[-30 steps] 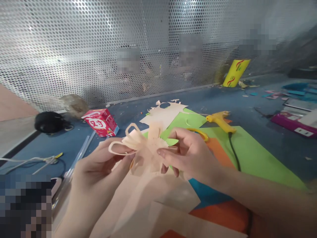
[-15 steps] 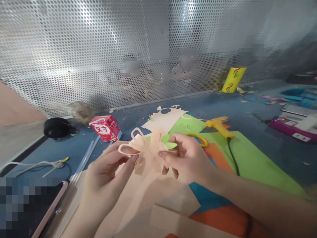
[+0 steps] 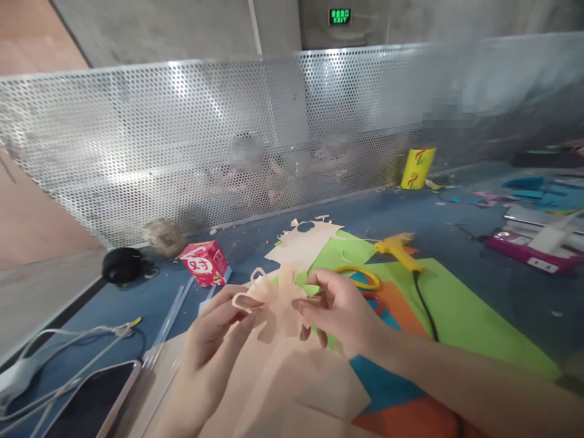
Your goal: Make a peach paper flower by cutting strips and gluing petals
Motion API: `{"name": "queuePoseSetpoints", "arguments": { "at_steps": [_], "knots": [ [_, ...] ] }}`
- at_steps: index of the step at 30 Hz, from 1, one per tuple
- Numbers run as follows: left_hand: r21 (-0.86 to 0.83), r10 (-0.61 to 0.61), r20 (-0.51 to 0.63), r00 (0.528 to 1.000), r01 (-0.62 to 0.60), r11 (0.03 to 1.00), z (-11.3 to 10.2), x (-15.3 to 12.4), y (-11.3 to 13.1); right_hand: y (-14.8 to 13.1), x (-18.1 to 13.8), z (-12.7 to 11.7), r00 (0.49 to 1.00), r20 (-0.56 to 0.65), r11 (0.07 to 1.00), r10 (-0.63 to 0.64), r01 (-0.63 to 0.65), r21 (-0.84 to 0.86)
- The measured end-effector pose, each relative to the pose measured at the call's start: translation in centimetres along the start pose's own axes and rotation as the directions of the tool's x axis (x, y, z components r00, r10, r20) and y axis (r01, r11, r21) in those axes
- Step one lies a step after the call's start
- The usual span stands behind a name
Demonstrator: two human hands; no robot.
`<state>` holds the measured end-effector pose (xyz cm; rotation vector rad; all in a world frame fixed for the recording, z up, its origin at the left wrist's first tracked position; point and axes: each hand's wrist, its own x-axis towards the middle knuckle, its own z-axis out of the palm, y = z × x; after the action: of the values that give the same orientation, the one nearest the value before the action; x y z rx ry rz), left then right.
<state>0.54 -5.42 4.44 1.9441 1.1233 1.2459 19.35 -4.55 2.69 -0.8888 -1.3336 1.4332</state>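
Between my two hands is a cream paper flower (image 3: 278, 301) with looped petals and a small green leaf (image 3: 306, 286) at its right side. My left hand (image 3: 214, 347) pinches a looped petal at its left edge. On the other side, my right hand (image 3: 342, 310) grips the flower near the leaf, thumb in front and fingertips curled behind. Beneath the flower lie cream paper sheets (image 3: 255, 383). Just beyond my right hand are scissors with yellow and red handles (image 3: 365, 277), partly covered by the hand.
A yellow glue gun (image 3: 401, 250) rests on green paper (image 3: 474, 310). Cut cream paper (image 3: 303, 240) lies ahead. Left are a red box (image 3: 205, 263), clear glue sticks (image 3: 168, 316), a phone (image 3: 93, 401) and a white cable (image 3: 68, 334). A purple power strip (image 3: 529, 252) sits right; perforated metal screen (image 3: 191, 134) stands behind.
The view has tilted up, showing the screen's top edge and an exit sign. Both hands still hold the paper flower, in nearly the same pose.
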Motion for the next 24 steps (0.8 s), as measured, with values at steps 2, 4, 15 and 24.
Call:
{"name": "queuePoseSetpoints", "arguments": {
  "at_steps": [2, 4, 15, 24],
  "knots": [
    [-0.103, -0.027, -0.035, 0.999, 0.023, 0.994, 0.3, 0.1, -0.1, 0.0, 0.0, 0.0, 1.0, 0.009, 1.0, 0.002, -0.002, 0.0],
    [-0.198, -0.072, -0.033, 0.997, 0.064, 0.978, 0.5, 0.3, -0.4, 0.0, 0.0, 0.0, 0.999, 0.034, 1.0, -0.017, 0.017, 0.002],
    [0.603, -0.396, -0.517, 0.759, 0.652, 0.461, -4.3, 0.7, -1.3, 0.5, 0.4, -0.5, 0.994, 0.037, 0.994, -0.106, 0.107, -0.022],
    [0.458, -0.496, -0.448, 0.744, 0.667, 0.587, -6.1, 0.5, -4.1, 0.4, -0.1, -0.5, 0.993, 0.053, 0.993, -0.103, 0.106, -0.055]
  ]
}}
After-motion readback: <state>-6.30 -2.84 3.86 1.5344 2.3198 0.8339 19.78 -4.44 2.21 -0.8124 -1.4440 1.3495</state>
